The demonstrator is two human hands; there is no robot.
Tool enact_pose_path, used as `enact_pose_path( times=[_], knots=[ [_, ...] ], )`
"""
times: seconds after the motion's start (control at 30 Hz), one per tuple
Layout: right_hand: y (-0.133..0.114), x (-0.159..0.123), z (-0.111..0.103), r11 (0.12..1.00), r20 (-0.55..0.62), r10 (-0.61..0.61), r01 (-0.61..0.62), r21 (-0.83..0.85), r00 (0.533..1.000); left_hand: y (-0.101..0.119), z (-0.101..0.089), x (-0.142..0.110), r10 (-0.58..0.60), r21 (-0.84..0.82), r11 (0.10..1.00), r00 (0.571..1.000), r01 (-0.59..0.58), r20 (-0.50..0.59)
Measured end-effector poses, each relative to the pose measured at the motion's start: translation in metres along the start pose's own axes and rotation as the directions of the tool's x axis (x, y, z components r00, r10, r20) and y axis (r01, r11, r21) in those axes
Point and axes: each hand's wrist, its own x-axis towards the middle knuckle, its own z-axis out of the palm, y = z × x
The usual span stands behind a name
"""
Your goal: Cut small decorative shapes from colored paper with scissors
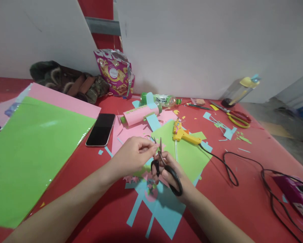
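Note:
My right hand (175,170) is closed around the black handles of a small pair of scissors (163,165), blades pointing up. My left hand (133,153) pinches a tiny paper piece at the blades; the piece is too small to name. Both hands hover above blue paper offcuts (161,209) and small pink cut shapes (131,178) on the red table (90,175). Just beyond them lie a green sheet (189,155) and a yellow glue gun (184,134).
Large green and pink sheets (27,148) lie at left beside a black phone (100,130). A pink paper roll (141,114), a plastic bottle (161,100), a snack bag (116,72), yellow-handled scissors (236,117), black cables (242,168) and a purple power strip (295,195) lie around.

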Motion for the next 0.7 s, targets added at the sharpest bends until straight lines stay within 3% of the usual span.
enact_pose_path(
  times=[0.17, 0.33, 0.7],
  knots=[
    [0.002, 0.001, 0.0, 0.999, -0.039, -0.038, 0.038, 0.002, 0.999, 0.002, 0.009, 0.0, -0.009, -0.098, 0.995, 0.996, 0.0, -0.093],
    [0.001, 0.001, 0.001, 0.999, -0.053, -0.042, 0.041, -0.016, 0.998, 0.002, 0.013, -0.001, -0.044, -0.166, 0.986, 0.994, 0.027, -0.1],
    [0.001, 0.001, 0.001, 0.997, -0.066, -0.071, 0.068, -0.046, 0.995, 0.004, 0.017, -0.003, -0.098, -0.398, 0.912, 0.995, 0.101, 0.028]
  ],
)
